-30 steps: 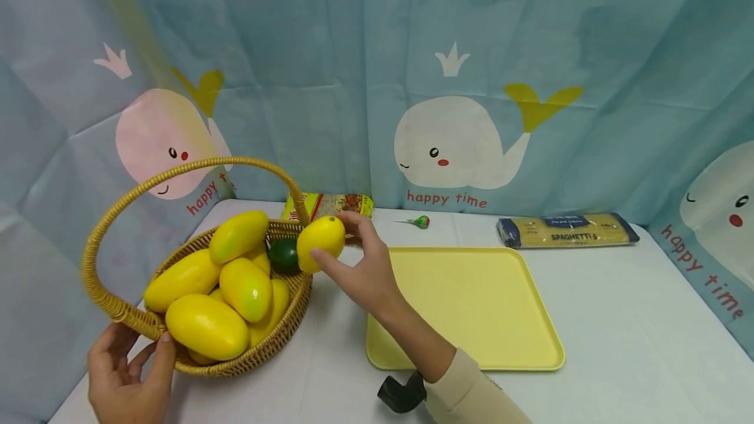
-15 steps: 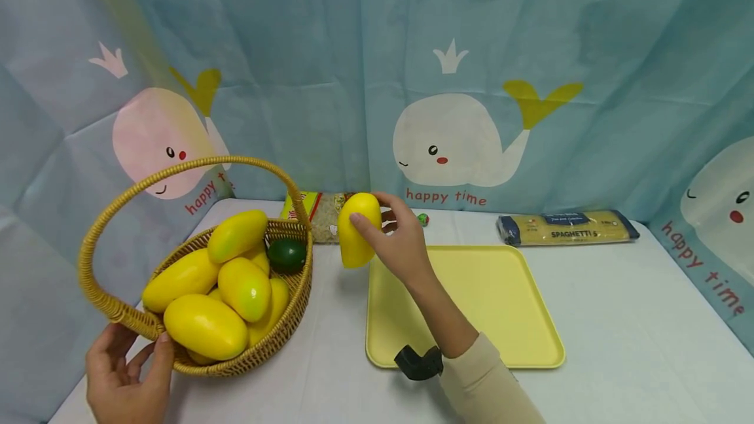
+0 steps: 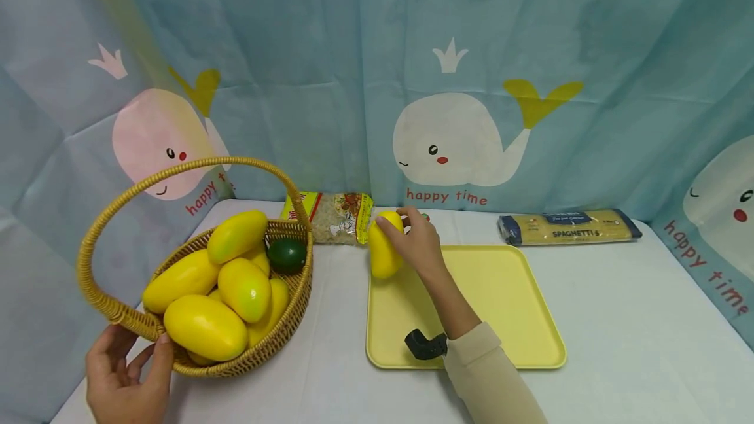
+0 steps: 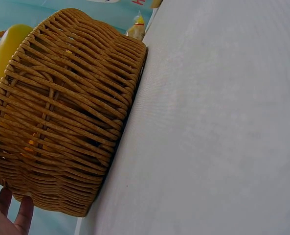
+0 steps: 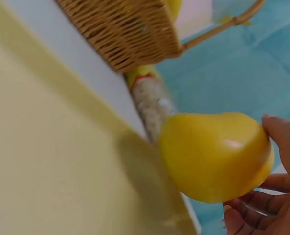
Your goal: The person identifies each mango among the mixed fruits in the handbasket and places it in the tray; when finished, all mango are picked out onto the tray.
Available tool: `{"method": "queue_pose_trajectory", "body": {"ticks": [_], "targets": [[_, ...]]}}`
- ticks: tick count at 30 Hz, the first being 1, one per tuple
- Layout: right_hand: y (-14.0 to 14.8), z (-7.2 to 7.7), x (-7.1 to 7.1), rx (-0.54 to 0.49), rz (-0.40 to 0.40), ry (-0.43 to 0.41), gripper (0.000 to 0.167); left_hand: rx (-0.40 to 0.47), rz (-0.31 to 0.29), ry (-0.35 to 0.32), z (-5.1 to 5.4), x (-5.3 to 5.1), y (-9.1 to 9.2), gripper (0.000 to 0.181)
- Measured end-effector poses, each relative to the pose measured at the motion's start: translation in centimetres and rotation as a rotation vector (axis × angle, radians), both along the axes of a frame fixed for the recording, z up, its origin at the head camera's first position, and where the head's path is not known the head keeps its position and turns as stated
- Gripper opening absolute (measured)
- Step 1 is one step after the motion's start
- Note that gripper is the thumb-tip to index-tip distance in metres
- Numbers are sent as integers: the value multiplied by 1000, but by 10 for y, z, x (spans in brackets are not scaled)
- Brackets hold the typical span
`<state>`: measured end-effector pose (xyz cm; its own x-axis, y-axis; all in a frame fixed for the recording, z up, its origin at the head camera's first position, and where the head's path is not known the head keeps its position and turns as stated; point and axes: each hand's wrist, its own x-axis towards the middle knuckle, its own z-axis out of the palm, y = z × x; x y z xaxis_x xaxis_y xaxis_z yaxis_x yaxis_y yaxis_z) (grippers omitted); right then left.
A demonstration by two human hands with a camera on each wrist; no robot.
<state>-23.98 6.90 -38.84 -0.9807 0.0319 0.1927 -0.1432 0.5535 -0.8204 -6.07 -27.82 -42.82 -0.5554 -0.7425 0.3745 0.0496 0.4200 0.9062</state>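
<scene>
In the head view my right hand [image 3: 423,244] holds a yellow mango [image 3: 383,254] over the back left corner of the yellow tray [image 3: 495,306]. The right wrist view shows the thumb on one side of the mango [image 5: 213,156] and fingers on the other, with its shadow on the tray [image 5: 61,147]. My left hand [image 3: 129,375] grips the rim of the wicker basket [image 3: 302,300] at its handle's near base, thumb on top. Several more mangoes [image 3: 206,326] and a dark green avocado [image 3: 287,256] lie in the basket.
Behind the basket lies a yellow-and-clear food packet [image 3: 338,218]. A spaghetti pack [image 3: 568,228] lies at the back right, beyond the tray. A printed curtain [image 3: 318,116] hangs behind the white table [image 3: 330,345]. A black curved piece [image 3: 425,345] sits at the right sleeve.
My right hand has carried the mango rightward, away from the basket, to above the tray's back left corner, lowering it slightly lately. The left hand stays on the basket rim.
</scene>
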Motion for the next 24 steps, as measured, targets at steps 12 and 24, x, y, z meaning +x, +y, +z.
{"method": "queue_pose_trajectory", "body": {"ticks": [12,24], "targets": [[2,-17,-8,14,-31,-115,57,6,-1,13,1,-1,1,62],[14,-9,-11,34,98,-293,72,11,18,-20,0,0,0,62]]}}
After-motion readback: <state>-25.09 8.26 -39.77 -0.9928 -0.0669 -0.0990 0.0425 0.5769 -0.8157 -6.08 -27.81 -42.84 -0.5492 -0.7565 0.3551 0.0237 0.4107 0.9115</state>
